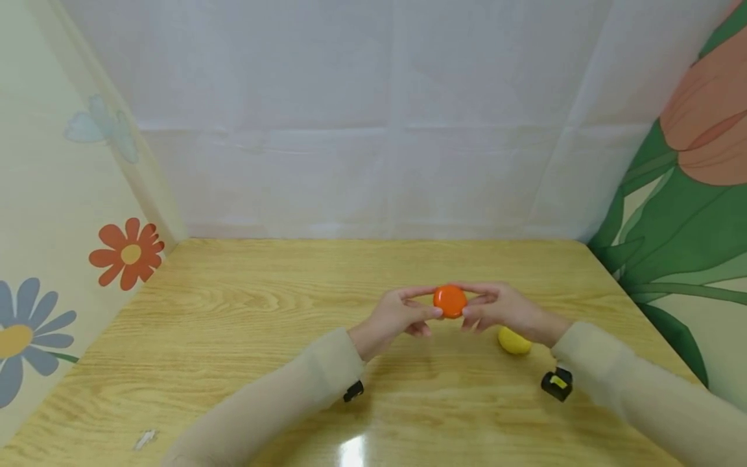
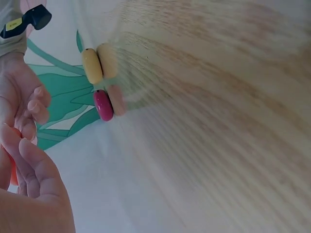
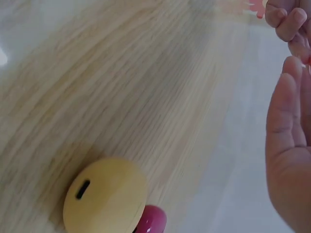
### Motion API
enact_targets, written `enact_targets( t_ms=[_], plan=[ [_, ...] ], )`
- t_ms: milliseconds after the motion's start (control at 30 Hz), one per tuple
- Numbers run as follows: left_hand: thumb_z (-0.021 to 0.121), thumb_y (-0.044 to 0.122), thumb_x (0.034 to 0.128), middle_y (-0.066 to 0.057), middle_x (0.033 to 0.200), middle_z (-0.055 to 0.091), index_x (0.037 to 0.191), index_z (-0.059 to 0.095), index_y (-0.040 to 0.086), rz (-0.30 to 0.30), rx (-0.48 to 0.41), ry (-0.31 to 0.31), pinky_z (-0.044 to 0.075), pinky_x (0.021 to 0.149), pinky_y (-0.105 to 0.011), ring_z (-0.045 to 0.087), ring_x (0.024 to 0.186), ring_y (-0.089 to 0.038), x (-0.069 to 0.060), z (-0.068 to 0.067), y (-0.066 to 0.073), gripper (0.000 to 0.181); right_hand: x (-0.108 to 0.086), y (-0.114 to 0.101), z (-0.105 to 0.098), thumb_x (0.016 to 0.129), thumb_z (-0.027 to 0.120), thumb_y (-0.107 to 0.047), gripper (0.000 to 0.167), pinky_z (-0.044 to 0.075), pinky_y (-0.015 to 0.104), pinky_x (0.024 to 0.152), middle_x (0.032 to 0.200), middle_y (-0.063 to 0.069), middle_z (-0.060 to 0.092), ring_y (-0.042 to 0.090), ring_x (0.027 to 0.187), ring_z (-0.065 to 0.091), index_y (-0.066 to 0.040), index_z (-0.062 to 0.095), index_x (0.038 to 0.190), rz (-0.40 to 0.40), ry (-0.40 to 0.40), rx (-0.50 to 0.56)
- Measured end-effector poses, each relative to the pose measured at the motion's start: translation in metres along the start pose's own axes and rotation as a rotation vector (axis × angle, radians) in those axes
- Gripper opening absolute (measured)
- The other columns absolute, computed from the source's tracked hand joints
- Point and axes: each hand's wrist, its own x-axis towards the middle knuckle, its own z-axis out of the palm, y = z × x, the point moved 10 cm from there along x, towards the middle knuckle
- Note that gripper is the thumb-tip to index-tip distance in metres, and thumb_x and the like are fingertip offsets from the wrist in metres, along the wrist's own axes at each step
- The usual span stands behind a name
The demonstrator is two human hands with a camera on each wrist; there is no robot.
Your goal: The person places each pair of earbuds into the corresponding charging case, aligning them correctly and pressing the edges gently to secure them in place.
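Observation:
My left hand (image 1: 393, 318) and right hand (image 1: 510, 310) meet above the table, pinching a glossy orange round object (image 1: 450, 301) between thumbs and fingers from opposite sides. Only an edge of this orange object (image 2: 13, 171) shows past the fingers in the left wrist view. Below my right hand, a rounded yellow object (image 1: 514, 340) lies on the table. The right wrist view shows a dark slot in this yellow object (image 3: 104, 199), with a magenta object (image 3: 152, 221) close behind it.
The wood-grain table (image 1: 245, 350) meets a white cloth backdrop (image 1: 327, 175) at its far edge. Flower-printed panels stand at the left and right. A small pale scrap (image 1: 145, 439) lies at the front left. Dark wrist cameras hang below both sleeves.

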Motion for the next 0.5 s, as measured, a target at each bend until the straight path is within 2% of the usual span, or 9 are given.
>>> enact_targets(
  t_ms=[300, 500],
  plan=[
    [0.073, 0.011, 0.0885, -0.011, 0.094, 0.074, 0.132, 0.061, 0.013, 0.017, -0.009, -0.003, 0.051, 0.059, -0.025, 0.061, 0.053, -0.01, 0.013, 0.009, 0.002, 0.045, -0.002, 0.006, -0.017, 0.096, 0.062, -0.013, 0.065, 0.055, 0.044, 0.077, 0.109, 0.021, 0.068, 0.027, 0.09, 0.068, 0.009, 0.028, 0.147, 0.034, 0.023, -0.04],
    [0.073, 0.012, 0.0885, -0.009, 0.093, 0.074, 0.131, 0.061, 0.014, 0.018, -0.008, -0.024, 0.052, 0.062, -0.027, 0.061, 0.054, -0.011, 0.023, 0.013, 0.002, 0.044, -0.003, 0.007, -0.024, 0.096, 0.063, -0.015, 0.066, 0.055, 0.045, 0.078, 0.107, 0.02, 0.069, 0.026, 0.089, 0.068, 0.008, 0.028, 0.147, 0.038, 0.032, -0.033]
  ],
)
